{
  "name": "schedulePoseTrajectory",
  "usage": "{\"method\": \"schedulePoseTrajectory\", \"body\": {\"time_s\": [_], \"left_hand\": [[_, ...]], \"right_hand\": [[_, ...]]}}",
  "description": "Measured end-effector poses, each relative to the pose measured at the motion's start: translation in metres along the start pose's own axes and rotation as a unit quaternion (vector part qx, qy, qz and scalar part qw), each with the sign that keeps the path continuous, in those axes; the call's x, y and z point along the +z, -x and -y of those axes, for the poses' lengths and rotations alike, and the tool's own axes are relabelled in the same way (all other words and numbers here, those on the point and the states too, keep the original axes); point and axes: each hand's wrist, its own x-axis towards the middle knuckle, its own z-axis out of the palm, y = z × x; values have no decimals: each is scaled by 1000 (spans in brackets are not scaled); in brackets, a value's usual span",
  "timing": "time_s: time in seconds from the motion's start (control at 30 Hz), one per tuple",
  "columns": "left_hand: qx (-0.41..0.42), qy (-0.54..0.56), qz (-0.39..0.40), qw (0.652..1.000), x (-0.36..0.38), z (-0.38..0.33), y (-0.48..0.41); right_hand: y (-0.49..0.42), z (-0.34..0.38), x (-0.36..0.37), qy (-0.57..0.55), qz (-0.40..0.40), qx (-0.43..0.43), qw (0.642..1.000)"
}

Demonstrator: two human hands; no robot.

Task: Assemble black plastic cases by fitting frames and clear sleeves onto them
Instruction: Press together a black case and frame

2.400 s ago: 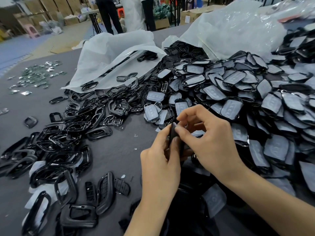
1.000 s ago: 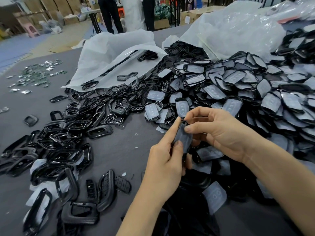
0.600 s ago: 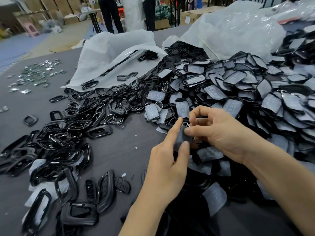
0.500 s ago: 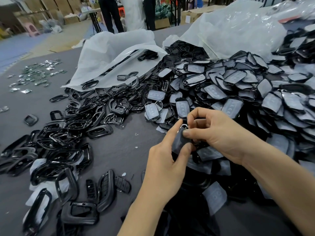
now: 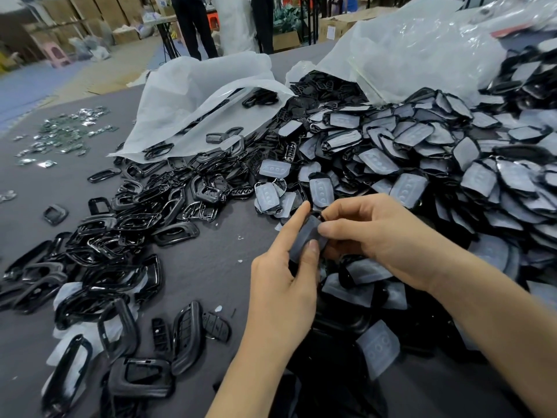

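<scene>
Since earlier, we turned case (image 5: 305, 235) from edge-on to grey sleeved face up. Our left hand (image 5: 283, 285) pinched it between index and thumb; right hand (image 5: 376, 233), fingers curled, pinched its edge just above left thumb.

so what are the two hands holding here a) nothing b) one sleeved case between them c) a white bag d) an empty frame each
b: the left hand and the right hand both pinch a single sleeved case held up between them.
</scene>
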Motion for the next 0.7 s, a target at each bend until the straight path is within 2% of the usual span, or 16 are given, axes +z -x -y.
{"method": "schedulePoseTrajectory", "body": {"time_s": [0.17,0.33,0.47,0.6,0.7], "left_hand": [[47,-50,13,998,0,3,1],[95,-115,18,989,0,-2,1],[96,-108,31,989,1,-1,3],[108,-161,51,980,-3,-1,0],[106,-252,-41,961,-19,2,-7]], "right_hand": [[-1,-1,4,91,-34,-43,994],[-6,-7,6,1,-30,-24,999],[-8,-11,6,34,-48,-36,998],[-10,-3,-10,96,-145,-65,983],[-9,6,-38,176,-266,-112,941]]}}
